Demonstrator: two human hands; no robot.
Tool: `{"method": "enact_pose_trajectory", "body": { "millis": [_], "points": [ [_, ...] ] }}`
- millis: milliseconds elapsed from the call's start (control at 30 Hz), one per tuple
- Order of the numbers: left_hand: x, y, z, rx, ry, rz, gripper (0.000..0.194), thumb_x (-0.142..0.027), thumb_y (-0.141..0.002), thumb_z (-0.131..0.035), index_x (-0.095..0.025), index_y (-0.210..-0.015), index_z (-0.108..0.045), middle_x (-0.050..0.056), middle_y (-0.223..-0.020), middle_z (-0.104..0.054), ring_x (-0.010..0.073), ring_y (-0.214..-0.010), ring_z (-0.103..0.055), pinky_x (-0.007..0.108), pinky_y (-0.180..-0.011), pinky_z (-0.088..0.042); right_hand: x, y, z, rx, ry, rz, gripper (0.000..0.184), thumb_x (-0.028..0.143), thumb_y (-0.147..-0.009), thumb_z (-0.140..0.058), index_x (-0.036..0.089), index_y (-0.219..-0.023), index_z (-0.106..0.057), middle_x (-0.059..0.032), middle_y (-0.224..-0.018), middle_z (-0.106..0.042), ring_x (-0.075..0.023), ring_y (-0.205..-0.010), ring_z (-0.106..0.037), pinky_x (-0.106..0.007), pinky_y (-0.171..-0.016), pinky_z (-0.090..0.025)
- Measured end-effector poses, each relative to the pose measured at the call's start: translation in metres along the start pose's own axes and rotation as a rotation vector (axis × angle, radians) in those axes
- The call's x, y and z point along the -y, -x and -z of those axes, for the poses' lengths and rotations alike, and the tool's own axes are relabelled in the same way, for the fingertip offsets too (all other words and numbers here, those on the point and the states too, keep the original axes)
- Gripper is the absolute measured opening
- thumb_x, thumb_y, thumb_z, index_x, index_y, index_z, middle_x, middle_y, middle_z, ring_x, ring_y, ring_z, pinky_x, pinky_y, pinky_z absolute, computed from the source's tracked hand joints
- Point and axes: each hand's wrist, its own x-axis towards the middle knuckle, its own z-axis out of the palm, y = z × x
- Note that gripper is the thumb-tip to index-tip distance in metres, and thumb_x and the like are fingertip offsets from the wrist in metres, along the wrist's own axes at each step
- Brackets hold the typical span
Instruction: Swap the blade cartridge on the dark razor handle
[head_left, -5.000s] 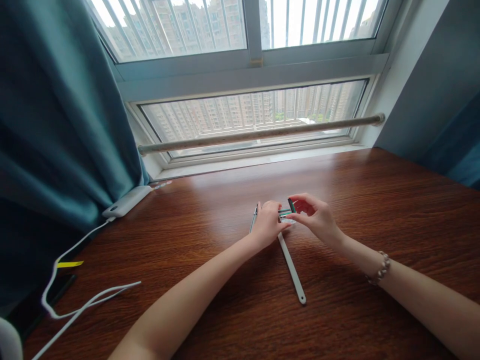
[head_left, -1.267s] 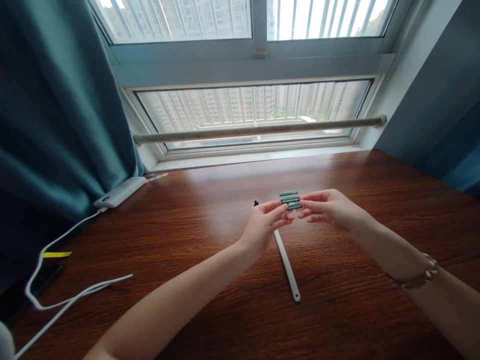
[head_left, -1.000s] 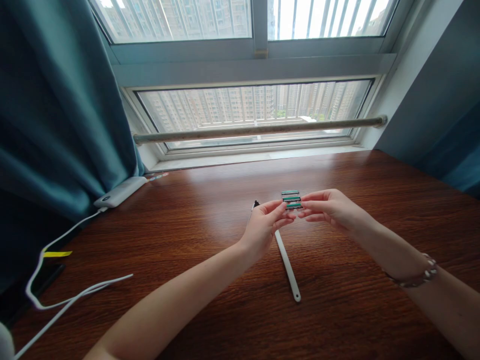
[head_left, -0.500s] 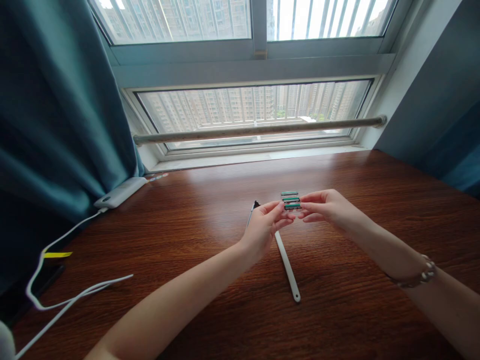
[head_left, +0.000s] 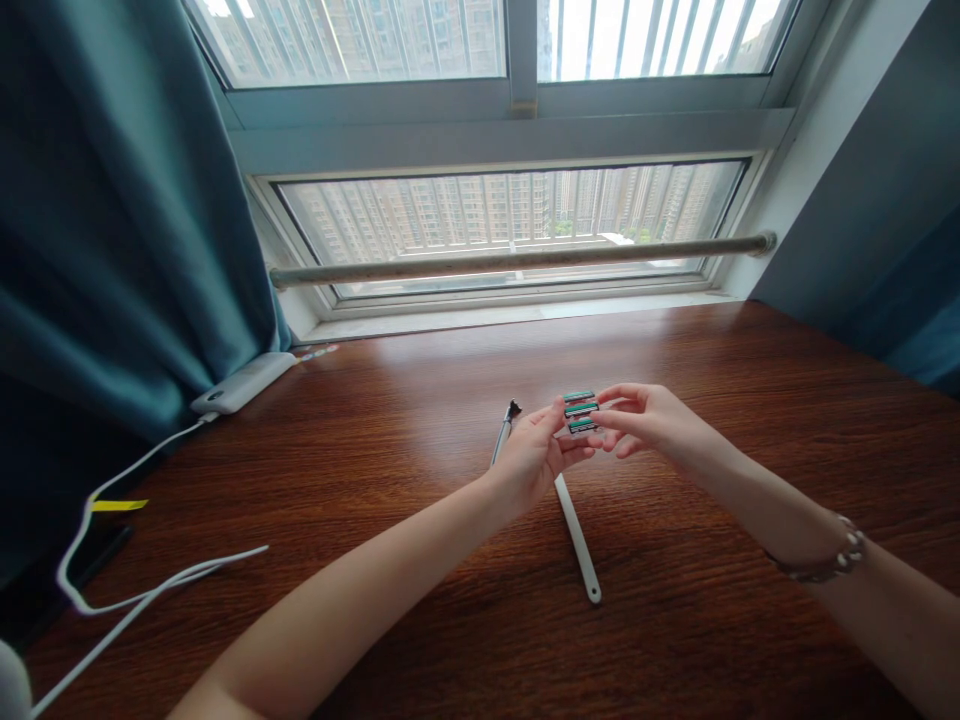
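Note:
A small clear holder with three green razor cartridges (head_left: 580, 410) is held just above the wooden table (head_left: 420, 420), pinched from both sides. My left hand (head_left: 534, 457) grips its left end with thumb and fingertips. My right hand (head_left: 646, 418) pinches its right end, the other fingers curled. A white razor handle (head_left: 577, 539) lies on the table below the hands, its far end hidden behind my left hand. A thin grey handle with a dark tip (head_left: 503, 432) lies just left of my left hand.
A white power bank (head_left: 242, 382) lies at the table's far left by the teal curtain (head_left: 112, 230), its white cable (head_left: 142, 590) looping toward the front left. A yellow tag (head_left: 118, 505) lies near the left edge. A rail (head_left: 517, 260) runs along the window.
The cartridge holder and both hands have dropped slightly toward me over the last second. Five seconds ago the hands worked lower, at the razor handle's head on the table.

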Motion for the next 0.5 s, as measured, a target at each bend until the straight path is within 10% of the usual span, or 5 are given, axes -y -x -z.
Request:
{"method": "enact_pose_trajectory", "body": {
  "millis": [500],
  "points": [
    [0.0003,0.0018,-0.0024,-0.013,-0.013,0.008,0.032,-0.039,-0.081,-0.048,-0.011,-0.092,-0.06,0.01,-0.083,-0.065,0.0129,-0.061,-0.061,0.026,-0.064,-0.046,0.0,-0.0043,0.0037,0.012,0.17,-0.05,0.051,0.05,-0.069,-0.061,0.015,-0.105,-0.05,-0.0065,-0.074,-0.064,-0.0108,-0.049,-0.059,-0.017,-0.038,-0.044]
  ]
}}
